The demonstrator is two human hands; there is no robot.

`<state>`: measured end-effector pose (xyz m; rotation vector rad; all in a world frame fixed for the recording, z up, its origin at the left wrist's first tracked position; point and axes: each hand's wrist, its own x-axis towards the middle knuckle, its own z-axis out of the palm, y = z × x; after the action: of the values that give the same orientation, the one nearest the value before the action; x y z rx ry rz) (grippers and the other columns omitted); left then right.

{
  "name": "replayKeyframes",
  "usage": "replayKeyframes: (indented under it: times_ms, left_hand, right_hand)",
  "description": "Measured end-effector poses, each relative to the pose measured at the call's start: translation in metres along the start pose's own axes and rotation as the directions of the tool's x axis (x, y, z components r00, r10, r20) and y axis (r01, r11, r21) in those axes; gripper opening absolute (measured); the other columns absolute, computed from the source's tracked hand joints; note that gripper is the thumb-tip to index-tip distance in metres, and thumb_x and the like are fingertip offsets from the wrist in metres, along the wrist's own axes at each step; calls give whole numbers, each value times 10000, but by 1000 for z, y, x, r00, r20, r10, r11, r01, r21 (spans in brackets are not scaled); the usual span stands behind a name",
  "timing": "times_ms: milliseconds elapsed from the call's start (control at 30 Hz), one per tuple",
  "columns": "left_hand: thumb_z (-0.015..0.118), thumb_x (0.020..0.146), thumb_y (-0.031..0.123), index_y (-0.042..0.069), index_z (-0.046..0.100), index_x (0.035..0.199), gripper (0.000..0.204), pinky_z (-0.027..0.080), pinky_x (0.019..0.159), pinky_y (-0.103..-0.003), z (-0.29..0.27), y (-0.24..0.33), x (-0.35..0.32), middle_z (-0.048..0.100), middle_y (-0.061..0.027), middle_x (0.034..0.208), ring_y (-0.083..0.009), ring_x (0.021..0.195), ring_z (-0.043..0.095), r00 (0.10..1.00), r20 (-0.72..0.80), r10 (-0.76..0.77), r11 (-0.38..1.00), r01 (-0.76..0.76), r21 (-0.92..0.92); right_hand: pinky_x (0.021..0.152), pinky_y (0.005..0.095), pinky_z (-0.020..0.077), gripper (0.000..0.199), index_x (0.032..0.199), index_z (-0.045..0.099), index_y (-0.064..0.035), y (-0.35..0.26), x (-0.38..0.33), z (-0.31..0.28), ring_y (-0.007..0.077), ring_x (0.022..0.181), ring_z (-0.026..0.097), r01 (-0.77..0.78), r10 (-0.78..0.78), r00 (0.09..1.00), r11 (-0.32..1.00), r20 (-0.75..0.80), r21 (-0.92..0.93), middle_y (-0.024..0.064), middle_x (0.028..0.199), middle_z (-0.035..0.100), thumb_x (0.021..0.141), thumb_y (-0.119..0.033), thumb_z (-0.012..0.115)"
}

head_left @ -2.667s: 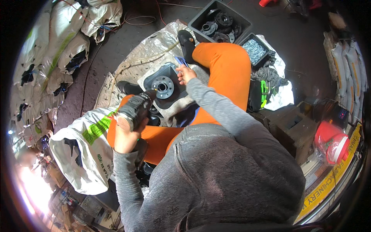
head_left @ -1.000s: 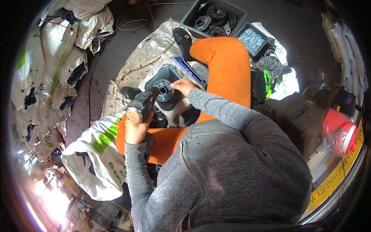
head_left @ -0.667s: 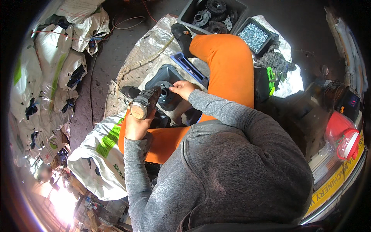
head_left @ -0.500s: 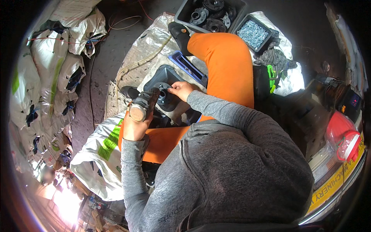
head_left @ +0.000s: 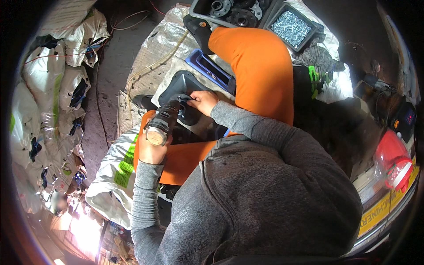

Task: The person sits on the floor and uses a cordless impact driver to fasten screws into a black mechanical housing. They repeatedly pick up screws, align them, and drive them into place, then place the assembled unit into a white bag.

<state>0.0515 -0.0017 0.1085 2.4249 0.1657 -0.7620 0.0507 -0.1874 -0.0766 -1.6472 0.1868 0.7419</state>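
- Left of the frame's centre, the left grip [head_left: 151,153] is closed around a dark power drill [head_left: 164,120].
- Right of its front end, the right grip's [head_left: 204,103] fingers meet the dark flange [head_left: 180,98]; whether pinching it, I cannot tell.
- At lower right, a yellow strip [head_left: 375,215] bears lettering.

Matt drill casing [head_left: 165,118] (plastic-looking), bright metal screws [head_left: 290,29], glossy crinkled sacks [head_left: 45,70]
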Motion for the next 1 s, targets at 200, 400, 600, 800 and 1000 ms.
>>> replayKeyframes:
  times_ms: [200, 400, 600, 800, 1000]
  left_hand:
    - [776, 680, 131, -1, 589, 1080, 461, 506, 809, -352, -2, 12, -5, 659, -173, 986, -262, 920, 653, 998, -39, -54, 999, 54, -3]
    - [678, 760, 8, -11, 606, 1077, 326, 500, 720, -305, 3, 39, -67, 652, -83, 911, -182, 819, 624, 968, -215, 132, 956, -181, -230]
    - [714, 748, 25, -9, 598, 1086, 359, 500, 708, -298, 36, 45, -134, 645, -80, 965, -156, 837, 604, 951, -233, 201, 908, -270, -320]
    - [722, 747, 75, 1, 630, 977, 258, 482, 563, -296, 51, 39, -159, 646, -71, 833, -144, 645, 597, 937, -317, 147, 869, -275, -411]
    - [714, 764, 69, 1, 628, 963, 227, 449, 487, -271, 49, 37, -171, 632, -45, 753, -110, 550, 560, 956, -288, 59, 864, -193, -465]
  right_hand:
    - [557, 336, 403, 282, 879, 637, -68, 3, 0, -4, 164, 548, 505, 53, -55, 998, 981, -7, -186, 72, 620, 573, 819, -336, 703]
    - [671, 303, 514, 324, 1092, 656, -88, -6, -4, -20, 190, 675, 615, -100, 118, 989, 978, -87, 185, 32, 867, 673, 851, -304, 666]
    - [1010, 446, 441, 551, 1355, 415, -16, -36, -47, -50, 283, 1157, 541, -354, 22, 927, 374, 373, 857, 156, 1222, 547, 825, 134, 401]
    - [1043, 461, 429, 639, 1405, 314, -22, -64, -80, -45, 333, 1236, 490, -372, -146, 894, 283, 423, 884, 204, 1327, 467, 799, 177, 366]
    - [1045, 444, 427, 680, 1434, 269, -47, -71, -90, -47, 334, 1251, 480, -377, -219, 854, 364, 472, 852, 227, 1350, 450, 799, 160, 400]
